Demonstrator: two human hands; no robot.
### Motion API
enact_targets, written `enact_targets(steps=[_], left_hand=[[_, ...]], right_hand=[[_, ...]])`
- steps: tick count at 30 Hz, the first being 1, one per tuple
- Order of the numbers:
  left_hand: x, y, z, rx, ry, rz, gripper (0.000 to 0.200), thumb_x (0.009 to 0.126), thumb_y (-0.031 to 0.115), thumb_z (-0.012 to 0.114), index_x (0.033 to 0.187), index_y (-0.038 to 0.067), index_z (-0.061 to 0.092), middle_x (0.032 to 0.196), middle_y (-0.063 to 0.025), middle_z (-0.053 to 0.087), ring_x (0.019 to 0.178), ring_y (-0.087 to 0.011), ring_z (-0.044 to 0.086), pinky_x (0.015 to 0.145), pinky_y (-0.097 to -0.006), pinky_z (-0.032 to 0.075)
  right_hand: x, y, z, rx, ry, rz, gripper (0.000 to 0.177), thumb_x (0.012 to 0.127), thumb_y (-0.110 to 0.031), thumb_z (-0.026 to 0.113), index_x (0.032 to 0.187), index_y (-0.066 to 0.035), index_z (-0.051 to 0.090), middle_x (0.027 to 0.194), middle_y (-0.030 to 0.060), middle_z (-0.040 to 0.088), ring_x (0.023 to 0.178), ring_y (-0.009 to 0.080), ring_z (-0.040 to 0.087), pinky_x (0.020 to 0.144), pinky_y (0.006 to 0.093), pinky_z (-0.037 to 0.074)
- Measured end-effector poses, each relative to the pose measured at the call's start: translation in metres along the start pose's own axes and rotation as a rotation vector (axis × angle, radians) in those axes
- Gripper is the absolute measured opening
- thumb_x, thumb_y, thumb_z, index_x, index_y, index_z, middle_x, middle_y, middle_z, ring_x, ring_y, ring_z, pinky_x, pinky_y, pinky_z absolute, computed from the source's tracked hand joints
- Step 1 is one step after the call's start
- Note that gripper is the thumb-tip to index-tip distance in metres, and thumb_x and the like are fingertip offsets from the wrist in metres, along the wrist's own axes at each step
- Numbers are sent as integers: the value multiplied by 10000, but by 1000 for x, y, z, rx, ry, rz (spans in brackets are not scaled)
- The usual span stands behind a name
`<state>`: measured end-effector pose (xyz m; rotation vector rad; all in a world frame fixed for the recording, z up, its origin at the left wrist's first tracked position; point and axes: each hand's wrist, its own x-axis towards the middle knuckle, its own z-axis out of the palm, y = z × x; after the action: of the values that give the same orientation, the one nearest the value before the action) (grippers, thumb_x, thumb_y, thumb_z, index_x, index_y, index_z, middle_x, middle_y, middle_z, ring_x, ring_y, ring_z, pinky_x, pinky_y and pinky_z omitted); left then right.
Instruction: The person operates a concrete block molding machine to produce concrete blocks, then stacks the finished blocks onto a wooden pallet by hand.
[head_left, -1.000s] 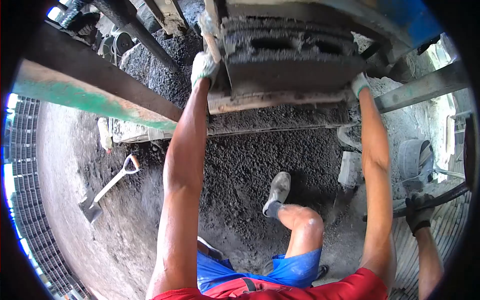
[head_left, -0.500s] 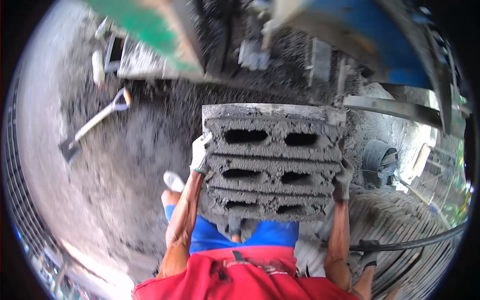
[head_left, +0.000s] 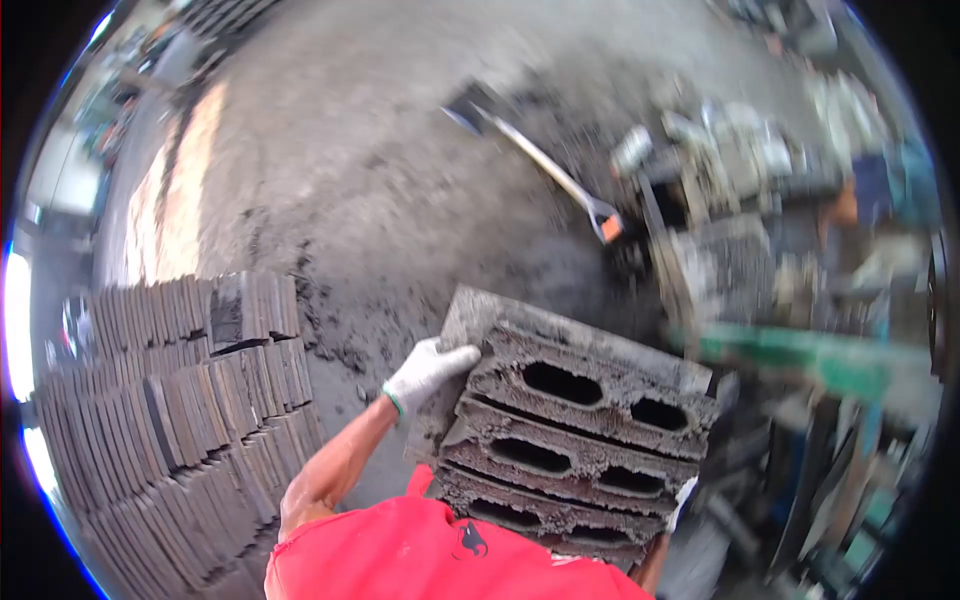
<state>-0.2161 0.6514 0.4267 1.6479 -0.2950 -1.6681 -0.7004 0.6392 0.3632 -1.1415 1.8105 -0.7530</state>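
Three fresh grey hollow concrete blocks [head_left: 580,425] lie side by side on a flat board [head_left: 590,330], close against the front of my red shirt. My left hand [head_left: 432,372], in a white glove, is closed on the board's left edge, with the thumb on top. At the opposite edge, my right hand [head_left: 684,497] shows only a strip of white glove; the blocks hide its fingers. Board and blocks are held up between both hands, tilted down to the right in the view.
Tall stacks of thin boards [head_left: 200,420] stand to the left. A shovel [head_left: 545,160] lies on the dusty floor [head_left: 370,130] ahead. On the right are a green beam [head_left: 800,350] and blurred machine parts.
My body and view have swung left, carrying the board and blocks along. The shovel now appears ahead, the green beam is at the right, and the board stacks have come into view.
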Motion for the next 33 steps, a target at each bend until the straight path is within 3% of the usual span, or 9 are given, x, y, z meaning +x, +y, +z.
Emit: enact_targets(steps=[7,11,13,14,18,21,26,28,33], left_hand=[[-69,67,-175,-283,210,190,395,839,295,735,1040,-28,630,847,-111,671,636,-201,655,565,-346,557],[-57,98,-235,-386,291,306,356,844,288,725,971,-31,631,799,-109,656,602,-209,646,537,-356,561],[-39,123,-261,-414,404,297,340,846,291,723,953,-19,636,780,-87,648,578,-185,625,519,-345,548],[-26,139,-278,-425,394,348,315,847,290,722,942,0,640,758,-62,642,566,-155,596,492,-320,515],[34,180,-333,-546,449,436,282,861,294,707,924,26,644,692,-20,599,515,-107,517,430,-290,403],[42,241,-371,-509,601,281,270,863,304,705,928,47,653,694,-1,593,482,-81,458,425,-262,343],[138,254,-467,-511,725,380,300,857,332,711,857,43,631,648,26,531,496,-68,427,438,-272,340],[162,294,-504,-328,813,469,308,858,343,703,803,58,600,641,24,507,513,-72,413,455,-273,338],[224,398,-612,-557,722,384,273,867,321,692,812,66,609,656,27,521,534,-72,452,463,-259,359]], right_hand=[[23,-174,175,31,-280,-197,276,825,-294,629,776,-25,596,676,-42,476,613,70,381,516,287,312],[74,-221,254,-13,-391,-327,254,822,-276,620,740,-36,598,642,-61,465,595,51,372,497,274,305],[112,-238,294,-72,-413,-469,218,827,-234,600,724,-45,629,619,-70,487,587,32,396,496,261,324],[84,-319,330,-92,-508,-574,222,839,-232,608,737,-39,646,625,-71,503,588,28,403,499,256,331],[102,-423,428,102,-504,-340,284,885,-267,634,782,-6,677,688,-43,594,627,28,480,530,245,386],[161,-471,502,-109,-603,-402,267,862,-238,637,770,8,679,623,-16,581,602,50,495,533,269,395],[217,-544,622,-375,-558,-492,363,832,-320,650,838,41,686,610,83,595,618,192,559,626,346,451],[239,-577,681,-346,-560,-564,403,841,-346,645,855,55,677,628,77,587,637,197,551,622,357,443],[245,-673,810,-192,-504,-563,417,845,-360,647,773,50,635,581,28,517,600,128,452,569,344,400]])
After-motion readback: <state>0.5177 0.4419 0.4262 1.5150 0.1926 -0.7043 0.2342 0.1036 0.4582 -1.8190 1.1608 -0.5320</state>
